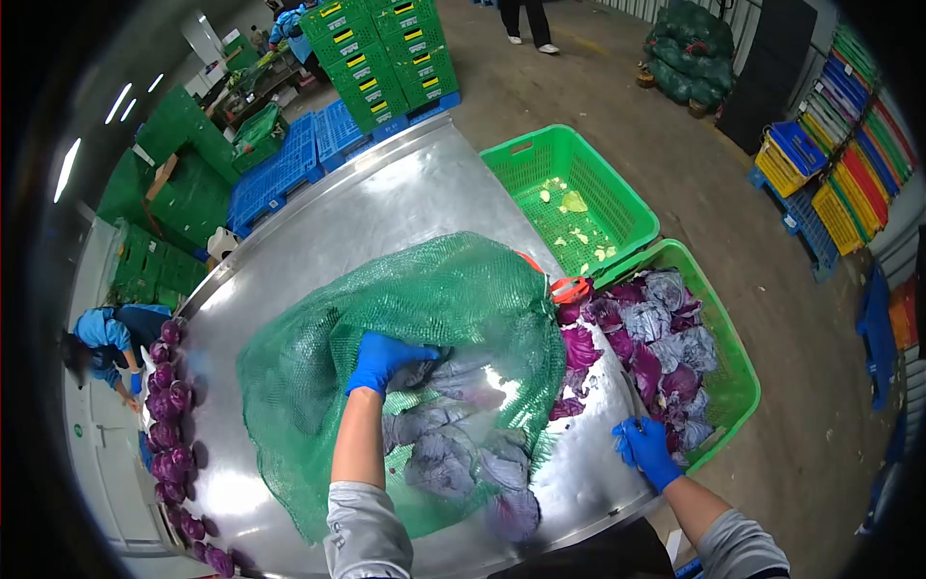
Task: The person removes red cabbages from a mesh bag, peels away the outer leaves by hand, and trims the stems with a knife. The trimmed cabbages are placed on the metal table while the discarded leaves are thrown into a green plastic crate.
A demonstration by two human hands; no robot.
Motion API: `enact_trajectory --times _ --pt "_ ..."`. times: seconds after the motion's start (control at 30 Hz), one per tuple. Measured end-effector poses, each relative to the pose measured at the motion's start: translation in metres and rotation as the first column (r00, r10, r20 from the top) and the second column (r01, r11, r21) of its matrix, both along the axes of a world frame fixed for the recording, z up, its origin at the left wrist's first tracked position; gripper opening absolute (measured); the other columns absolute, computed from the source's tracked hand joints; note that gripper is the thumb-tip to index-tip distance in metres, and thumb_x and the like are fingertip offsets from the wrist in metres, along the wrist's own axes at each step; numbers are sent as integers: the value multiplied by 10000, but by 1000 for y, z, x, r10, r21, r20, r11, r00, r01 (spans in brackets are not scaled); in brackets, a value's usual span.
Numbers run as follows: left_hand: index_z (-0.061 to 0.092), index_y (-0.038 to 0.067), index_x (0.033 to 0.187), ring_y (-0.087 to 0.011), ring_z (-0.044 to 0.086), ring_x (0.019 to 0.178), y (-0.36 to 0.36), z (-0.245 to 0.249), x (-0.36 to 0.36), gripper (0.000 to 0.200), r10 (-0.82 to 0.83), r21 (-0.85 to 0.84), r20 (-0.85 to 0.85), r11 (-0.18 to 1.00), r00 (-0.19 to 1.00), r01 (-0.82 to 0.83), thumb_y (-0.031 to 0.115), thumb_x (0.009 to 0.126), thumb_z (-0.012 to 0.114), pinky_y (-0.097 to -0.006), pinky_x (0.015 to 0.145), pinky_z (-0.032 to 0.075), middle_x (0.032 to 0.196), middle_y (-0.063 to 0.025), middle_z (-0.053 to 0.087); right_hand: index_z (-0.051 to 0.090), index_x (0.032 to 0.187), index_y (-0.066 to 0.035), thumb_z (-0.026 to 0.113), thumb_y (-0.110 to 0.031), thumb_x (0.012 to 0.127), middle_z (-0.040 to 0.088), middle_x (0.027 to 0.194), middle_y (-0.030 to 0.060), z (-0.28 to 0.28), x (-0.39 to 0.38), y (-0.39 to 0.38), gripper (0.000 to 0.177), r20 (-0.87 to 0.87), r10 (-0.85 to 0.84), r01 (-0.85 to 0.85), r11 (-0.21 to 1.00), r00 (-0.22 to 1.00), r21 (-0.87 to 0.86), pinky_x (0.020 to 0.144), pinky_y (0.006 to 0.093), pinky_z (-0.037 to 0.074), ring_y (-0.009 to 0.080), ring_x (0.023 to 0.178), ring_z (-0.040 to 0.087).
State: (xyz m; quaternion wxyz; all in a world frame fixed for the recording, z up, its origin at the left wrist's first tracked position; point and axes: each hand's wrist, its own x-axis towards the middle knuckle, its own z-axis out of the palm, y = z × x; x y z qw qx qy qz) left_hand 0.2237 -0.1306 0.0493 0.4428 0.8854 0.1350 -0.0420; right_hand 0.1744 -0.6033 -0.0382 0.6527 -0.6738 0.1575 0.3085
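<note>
My left hand, in a blue glove, reaches to the mouth of a large green mesh bag. Its fingers curve over a greyish red cabbage; the mesh partly hides the grip. More dull purple cabbages lie at the bag's opening, partly on the mesh. My right hand, also gloved, is at the table's right edge beside a green crate of purple leaves. Its fingers are curled, with something dark and thin among them that I cannot make out. Loose purple leaves lie on the metal table.
A row of red cabbages lines the table's left edge, with another person behind it. A second green crate holds a few pale leaf scraps. Stacked green crates and blue pallets stand beyond the table.
</note>
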Motion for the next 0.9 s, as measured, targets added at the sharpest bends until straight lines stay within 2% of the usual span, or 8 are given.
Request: enact_trajectory --times 0.1,0.17,0.27,0.4,0.6,0.67,0.73,0.9 --pt "538 30 1166 -260 510 1128 -8 4 -20 745 -52 165 89 986 995 37 303 539 832 -350 958 397 1178 -117 572 616 859 -22 525 -205 906 569 585 57 0 -2 -2 210 8 6 -6 1000 1000 2 348 236 332 95 384 457" --pt "458 9 1241 -294 502 1112 -22 3 -42 894 188 365 157 901 970 -234 299 491 848 -352 937 412 1188 -172 527 620 863 -28 530 -221 901 573 585 52 -4 0 -3 217 20 24 -24 1000 1000 3 355 234 343 96 390 466" --pt "398 -15 1263 -311 513 1081 -52 9 -96 970 288 278 355 876 890 -394 318 476 856 -361 938 412 1167 -181 511 620 863 -32 534 -223 897 575 586 51 -1 0 0 213 14 14 -13 1000 1000 -24 353 240 350 99 385 469" --pt "425 -16 1216 -270 520 1077 -128 47 -171 955 284 -45 234 959 930 -281 371 466 873 -363 937 420 1164 -170 517 606 833 -32 561 -210 873 571 584 57 -7 2 1 188 44 4 -3 1000 999 -10 333 234 343 107 369 469" --pt "436 15 1222 -310 503 1113 -261 41 -171 922 41 99 -59 994 997 -35 370 485 860 -391 966 403 1195 -192 505 562 877 -63 583 -213 858 627 707 70 -45 3 -6 153 54 97 -101 992 994 78 394 276 411 126 487 551" --pt "418 17 1239 -337 463 1150 -293 24 -165 942 -15 204 -14 979 1000 18 370 481 852 -406 984 382 1225 -216 470 561 915 -52 604 -204 830 629 732 91 -54 -5 -8 180 633 542 -139 809 553 -571 517 332 470 161 575 592" --pt "400 18 1255 -364 424 1188 -306 17 -157 963 -72 320 36 946 997 57 369 477 845 -420 1001 361 1256 -240 435 551 983 -58 575 -191 843 637 815 142 -8 -25 -8 195 713 494 -136 856 498 -499 600 369 480 265 624 616" --pt "398 -37 1247 -402 481 1090 -314 6 -155 1035 -125 376 33 921 992 104 503 473 822 -431 890 440 1215 -283 425 543 870 -38 572 -104 728 535 801 99 49 -69 -35 159 663 678 -228 733 317 -641 568 330 498 244 674 580"
